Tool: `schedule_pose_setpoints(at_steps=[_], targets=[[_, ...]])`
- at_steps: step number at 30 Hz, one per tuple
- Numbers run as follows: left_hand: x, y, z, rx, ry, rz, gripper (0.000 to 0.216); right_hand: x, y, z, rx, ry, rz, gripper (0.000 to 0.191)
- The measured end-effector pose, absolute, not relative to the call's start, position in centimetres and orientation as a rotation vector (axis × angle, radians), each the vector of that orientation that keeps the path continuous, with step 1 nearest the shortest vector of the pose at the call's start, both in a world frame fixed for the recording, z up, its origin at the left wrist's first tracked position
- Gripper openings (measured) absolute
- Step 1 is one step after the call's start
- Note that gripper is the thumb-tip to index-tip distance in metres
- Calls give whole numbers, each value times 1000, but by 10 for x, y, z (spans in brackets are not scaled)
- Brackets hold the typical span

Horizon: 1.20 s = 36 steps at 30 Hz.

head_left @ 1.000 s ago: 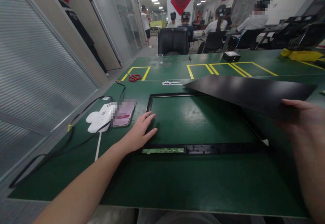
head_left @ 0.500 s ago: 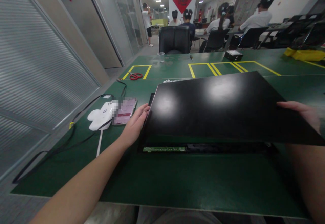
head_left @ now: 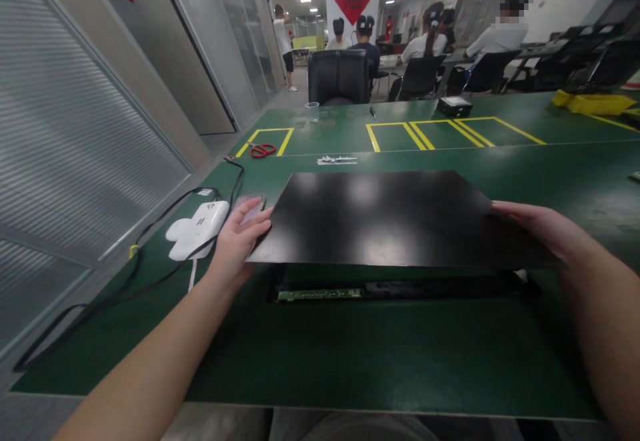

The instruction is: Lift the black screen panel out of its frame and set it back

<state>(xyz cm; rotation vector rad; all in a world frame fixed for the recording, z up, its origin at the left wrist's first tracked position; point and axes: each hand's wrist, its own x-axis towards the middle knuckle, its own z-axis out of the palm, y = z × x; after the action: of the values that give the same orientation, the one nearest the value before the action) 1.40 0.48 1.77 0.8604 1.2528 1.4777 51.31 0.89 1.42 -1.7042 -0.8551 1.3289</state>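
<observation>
A flat, glossy black panel, like a display screen, is held up above the table between my two hands. My left hand grips its left edge, with fingers partly over the phone behind. On the opposite edge my right hand is closed, its fingertips at the panel's side and the rest partly hidden beneath. Under the panel lies a black frame on the table, with a green circuit board strip along its near side. Most of that frame is covered by the panel.
On the green table, a white power strip with black cables and a phone lie left. Farther back are red-handled scissors, small white pieces, a plastic cup, a black box and yellow cloth-like material. People sit beyond.
The panel has levelled out from its tilt and shifted left, its right side coming down. My left hand has moved left over the phone; my right hand has also come left.
</observation>
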Motion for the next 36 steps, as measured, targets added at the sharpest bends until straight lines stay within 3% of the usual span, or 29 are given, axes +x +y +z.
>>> schedule_pose_setpoints(at_steps=[8, 18, 36], targets=[[10, 7, 20, 924, 1150, 1708, 54, 495, 11, 23, -1672, -802, 1269, 30], [21, 5, 10, 904, 1166, 1563, 51, 498, 7, 27, -1831, -764, 1021, 18], [13, 7, 12, 999, 1155, 1632, 49, 481, 4, 30, -1881, -871, 1022, 15]])
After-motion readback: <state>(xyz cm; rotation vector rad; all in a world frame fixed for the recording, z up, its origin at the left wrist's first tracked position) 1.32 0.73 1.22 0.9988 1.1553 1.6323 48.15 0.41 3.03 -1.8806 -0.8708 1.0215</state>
